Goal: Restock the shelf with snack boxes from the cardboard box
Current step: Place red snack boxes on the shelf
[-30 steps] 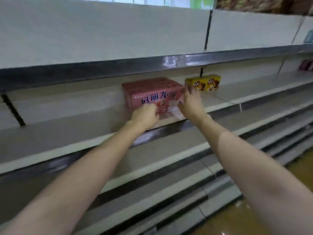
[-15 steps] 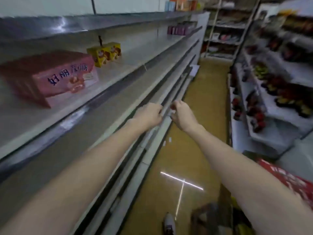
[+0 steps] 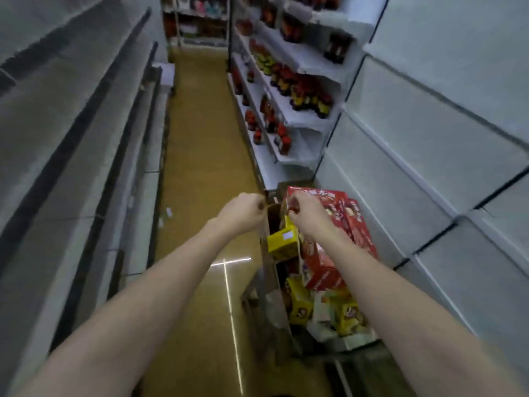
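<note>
While my left hand [image 3: 242,211] hangs curled and empty, my right hand [image 3: 304,214] reaches the red box [image 3: 347,217] atop the carton [image 3: 267,270]; its grip I can't tell.

Red, yellow snack boxes [image 3: 323,270] in cardboard box [image 3: 269,282]

I have one view only, the head camera, worn high and aimed forward and down along the aisle floor [image 3: 200,173] toward 12 o'clock. Both forearms run close beneath the lens, with shelving [image 3: 71,124] at 9 o'clock.
</note>
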Demonstrator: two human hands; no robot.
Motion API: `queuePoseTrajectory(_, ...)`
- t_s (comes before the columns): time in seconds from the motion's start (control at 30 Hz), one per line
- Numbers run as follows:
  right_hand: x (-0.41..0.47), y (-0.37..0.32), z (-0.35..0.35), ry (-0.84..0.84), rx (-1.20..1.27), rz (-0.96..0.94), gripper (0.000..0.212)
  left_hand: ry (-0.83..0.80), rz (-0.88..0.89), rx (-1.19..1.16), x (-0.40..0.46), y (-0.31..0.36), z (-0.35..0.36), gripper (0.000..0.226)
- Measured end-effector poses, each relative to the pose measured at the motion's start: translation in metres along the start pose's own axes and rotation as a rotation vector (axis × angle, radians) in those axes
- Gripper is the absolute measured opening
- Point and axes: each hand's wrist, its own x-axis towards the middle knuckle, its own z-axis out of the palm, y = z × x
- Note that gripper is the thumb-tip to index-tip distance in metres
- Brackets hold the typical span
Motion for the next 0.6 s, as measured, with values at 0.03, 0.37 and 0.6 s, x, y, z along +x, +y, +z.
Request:
queuePoseTrajectory(0.03,-0.006,0.013,-0.005,0.015,0.002,0.031,0.018,-0.008,0.04,-0.006,0.005,0.013,0.008,0.012)
queuePoseTrajectory(0.37,-0.046,0.133,-0.042,-0.057,-0.106,0.345,0.062,-0.083,0.3,0.014,0.049,0.124,0.08,0.02)
queuePoseTrajectory(0.6,-0.045,0.182,-0.045,-0.126,-0.002,0.466,0.063,-0.105,0.25,0.086,0.071,0.17,0.115,0.027)
